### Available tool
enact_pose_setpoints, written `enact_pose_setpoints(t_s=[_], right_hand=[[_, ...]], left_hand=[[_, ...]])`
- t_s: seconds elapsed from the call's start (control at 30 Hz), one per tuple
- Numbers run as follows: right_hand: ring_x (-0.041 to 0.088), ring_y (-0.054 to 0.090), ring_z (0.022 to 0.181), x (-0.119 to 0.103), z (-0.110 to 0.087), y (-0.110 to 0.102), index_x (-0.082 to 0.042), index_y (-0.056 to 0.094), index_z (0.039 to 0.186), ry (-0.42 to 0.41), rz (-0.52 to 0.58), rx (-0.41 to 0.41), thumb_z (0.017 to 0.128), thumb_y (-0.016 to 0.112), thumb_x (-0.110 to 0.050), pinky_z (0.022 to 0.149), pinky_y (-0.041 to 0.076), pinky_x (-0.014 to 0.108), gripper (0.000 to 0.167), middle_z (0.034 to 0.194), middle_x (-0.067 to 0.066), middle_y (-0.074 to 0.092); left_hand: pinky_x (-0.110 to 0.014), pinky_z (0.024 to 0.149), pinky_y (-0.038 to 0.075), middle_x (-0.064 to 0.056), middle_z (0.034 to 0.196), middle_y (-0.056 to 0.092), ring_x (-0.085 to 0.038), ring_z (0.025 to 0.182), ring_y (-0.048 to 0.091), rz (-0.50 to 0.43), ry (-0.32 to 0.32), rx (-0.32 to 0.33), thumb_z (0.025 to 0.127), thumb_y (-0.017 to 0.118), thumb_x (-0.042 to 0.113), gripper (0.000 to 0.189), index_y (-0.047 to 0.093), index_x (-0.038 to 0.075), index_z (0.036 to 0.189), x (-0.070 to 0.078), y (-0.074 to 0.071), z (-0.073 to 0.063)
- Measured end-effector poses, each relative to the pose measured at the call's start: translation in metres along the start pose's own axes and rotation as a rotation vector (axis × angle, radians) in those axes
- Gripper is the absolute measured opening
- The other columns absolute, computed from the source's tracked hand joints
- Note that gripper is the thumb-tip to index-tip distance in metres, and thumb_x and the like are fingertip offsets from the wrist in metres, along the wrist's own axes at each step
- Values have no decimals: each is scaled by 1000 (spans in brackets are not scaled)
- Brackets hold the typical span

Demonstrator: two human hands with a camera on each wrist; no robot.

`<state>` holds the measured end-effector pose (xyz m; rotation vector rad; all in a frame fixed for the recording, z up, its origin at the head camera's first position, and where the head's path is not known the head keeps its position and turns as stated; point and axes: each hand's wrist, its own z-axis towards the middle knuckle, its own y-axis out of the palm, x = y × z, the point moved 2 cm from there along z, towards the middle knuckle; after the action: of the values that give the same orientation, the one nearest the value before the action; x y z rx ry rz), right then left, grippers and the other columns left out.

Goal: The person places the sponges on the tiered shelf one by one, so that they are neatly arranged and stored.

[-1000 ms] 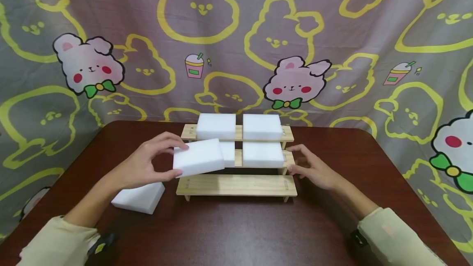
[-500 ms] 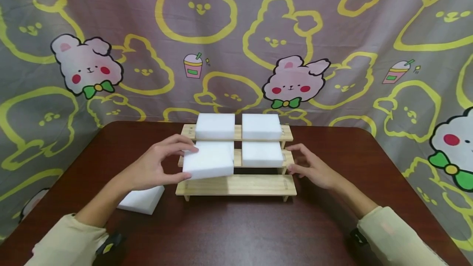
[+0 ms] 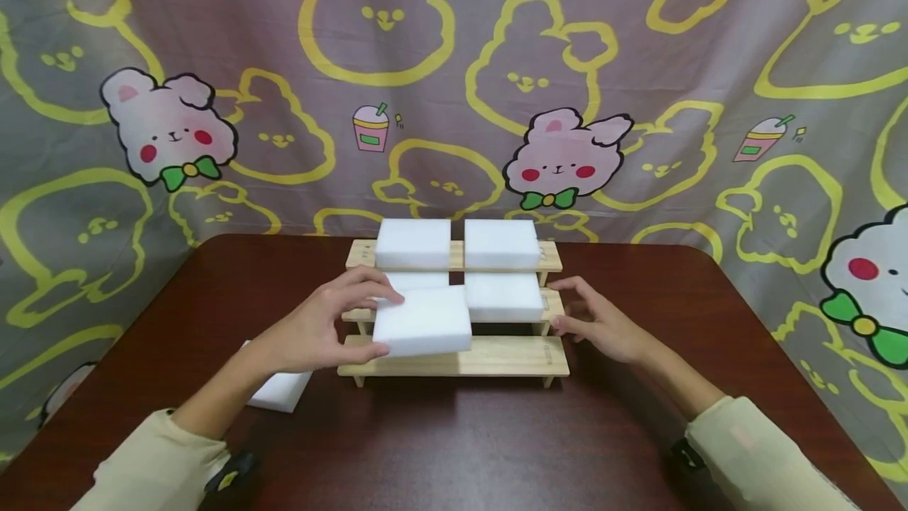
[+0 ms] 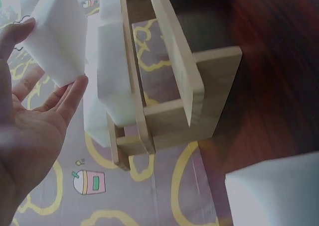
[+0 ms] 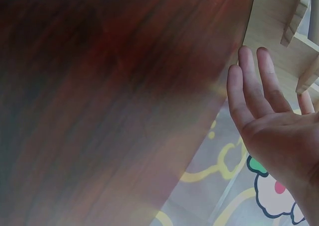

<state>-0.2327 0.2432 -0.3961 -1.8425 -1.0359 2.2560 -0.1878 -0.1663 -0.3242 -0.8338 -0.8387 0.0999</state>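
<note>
My left hand (image 3: pixel 319 326) pinches a white foam block (image 3: pixel 423 322) by its left end, thumb below and fingers above. The block is over the front tier of a three-tier wooden display stand (image 3: pixel 514 355) and hides part of the middle tier. In the left wrist view the thumb and fingertips press opposite sides of the held block (image 4: pixel 60 37). My right hand (image 3: pixel 606 327) is at the stand's right end, fingertips beside the middle tier. Seen from the right wrist, that hand (image 5: pixel 279 121) has its fingers extended and holds nothing.
Two white blocks, left (image 3: pixel 413 241) and right (image 3: pixel 501 243), sit on the top tier. The middle tier bears a right block (image 3: pixel 505 295) and a partly covered left one (image 3: pixel 426 281). Another block (image 3: pixel 284 391) lies on the dark table (image 3: pixel 454 448), partly behind my left forearm. A patterned curtain (image 3: pixel 440 101) hangs behind.
My left hand has carried the foam block rightward and slightly down, from beside the middle tier to over the front tier. The right hand has stayed in place.
</note>
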Motion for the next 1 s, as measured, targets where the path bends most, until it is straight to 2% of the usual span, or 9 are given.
enact_pose_setpoints(t_s=[0.27,0.47,0.73,1.0], right_hand=[[27,70,93,0,0,0,-5,40,145,-5,0,4,101,67,-15,75,55,45,52,101,17,70],[26,70,92,2,1,1,-5,40,144,-17,5,10,101,68,-14,73,55,44,52,99,16,70],[26,70,92,2,1,0,-6,40,145,-5,-1,7,101,68,-15,75,55,45,53,101,17,69],[26,70,92,1,1,1,-6,41,144,-11,4,10,101,68,-15,74,55,44,52,100,18,70]], left_hand=[[-42,95,57,0,125,59,-16,114,58,-24,73,-23,81,89,13,46,71,13,123,3,10,7],[-39,92,57,-2,124,60,-16,112,59,-49,145,-35,81,88,12,46,70,12,123,4,19,13],[-37,95,56,-2,124,59,-17,111,59,-90,123,-64,82,88,14,45,70,12,123,9,34,18],[-34,95,56,-1,125,58,-16,113,60,-121,152,-78,81,89,15,46,69,14,122,12,47,21]])
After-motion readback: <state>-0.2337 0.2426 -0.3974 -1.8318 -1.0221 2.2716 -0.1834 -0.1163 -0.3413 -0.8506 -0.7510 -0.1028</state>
